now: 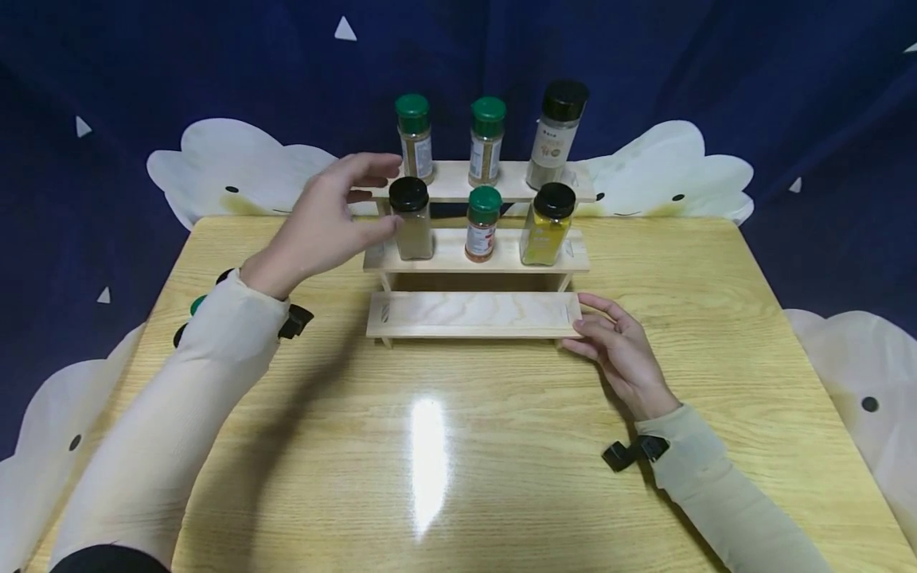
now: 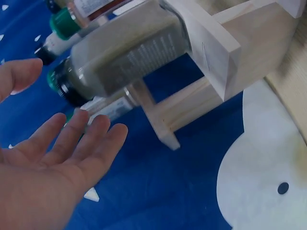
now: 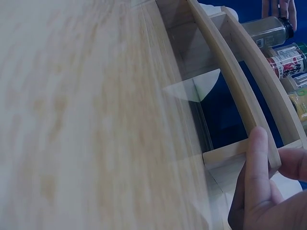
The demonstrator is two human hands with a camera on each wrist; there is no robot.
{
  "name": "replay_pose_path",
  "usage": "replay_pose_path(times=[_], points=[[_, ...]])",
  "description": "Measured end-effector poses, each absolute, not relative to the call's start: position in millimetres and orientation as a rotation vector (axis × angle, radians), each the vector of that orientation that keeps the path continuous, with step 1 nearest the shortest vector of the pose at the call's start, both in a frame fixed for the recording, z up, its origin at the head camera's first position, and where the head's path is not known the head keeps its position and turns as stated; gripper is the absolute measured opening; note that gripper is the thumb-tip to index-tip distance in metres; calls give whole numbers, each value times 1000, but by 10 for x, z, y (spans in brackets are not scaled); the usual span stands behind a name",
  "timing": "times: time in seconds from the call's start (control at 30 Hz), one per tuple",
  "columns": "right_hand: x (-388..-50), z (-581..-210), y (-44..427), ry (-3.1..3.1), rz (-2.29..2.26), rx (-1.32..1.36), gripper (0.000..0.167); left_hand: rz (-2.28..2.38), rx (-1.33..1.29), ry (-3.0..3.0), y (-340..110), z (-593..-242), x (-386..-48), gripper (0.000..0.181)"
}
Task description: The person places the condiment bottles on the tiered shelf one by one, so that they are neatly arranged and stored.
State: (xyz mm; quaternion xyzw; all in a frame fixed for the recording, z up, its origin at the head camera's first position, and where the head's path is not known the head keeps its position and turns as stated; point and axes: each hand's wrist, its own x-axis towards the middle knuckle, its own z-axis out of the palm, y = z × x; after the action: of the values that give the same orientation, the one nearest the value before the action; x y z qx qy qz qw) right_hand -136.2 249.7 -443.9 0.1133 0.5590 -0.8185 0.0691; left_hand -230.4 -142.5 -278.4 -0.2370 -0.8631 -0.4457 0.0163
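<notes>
A three-step wooden spice rack (image 1: 473, 314) stands on the table. My left hand (image 1: 325, 215) is beside a square jar (image 1: 414, 235) with a black lid, at the left of the middle step. Its fingers are spread and relaxed; the left wrist view shows a gap between the hand (image 2: 57, 163) and the jar (image 2: 129, 52). My right hand (image 1: 619, 350) pinches the right end of the lowest step, the thumb on its front edge and fingers behind. Also on the middle step are a small green-capped bottle (image 1: 481, 227) and a black-lidded jar with a yellow label (image 1: 546, 231).
Two green-capped bottles (image 1: 415, 139) (image 1: 487, 143) and a tall black-capped bottle (image 1: 555, 139) stand on the top step. More lids (image 1: 197, 305) show partly behind my left forearm. A dark blue curtain (image 1: 458, 48) hangs behind the table (image 1: 516, 461).
</notes>
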Motion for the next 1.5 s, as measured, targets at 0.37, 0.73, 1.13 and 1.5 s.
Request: replay_pose_path(times=[0.37,0.73,1.13,1.5], points=[[-1363,-4431,2516,1659,-2484,343,41,-1302,-610,-2459,-1981,-2768,-1767,46],[-1352,-4420,2557,1644,-2501,354,39,-1302,-295,-2207,-2694,-2976,-1185,42],[-1353,-4436,2539,1628,-2515,341,37,-1471,222,-2308,-3116,-3770,-806,84],[-1369,-4450,2503,1619,-2506,339,36,-1501,400,-2423,-3133,-4129,-823,80]])
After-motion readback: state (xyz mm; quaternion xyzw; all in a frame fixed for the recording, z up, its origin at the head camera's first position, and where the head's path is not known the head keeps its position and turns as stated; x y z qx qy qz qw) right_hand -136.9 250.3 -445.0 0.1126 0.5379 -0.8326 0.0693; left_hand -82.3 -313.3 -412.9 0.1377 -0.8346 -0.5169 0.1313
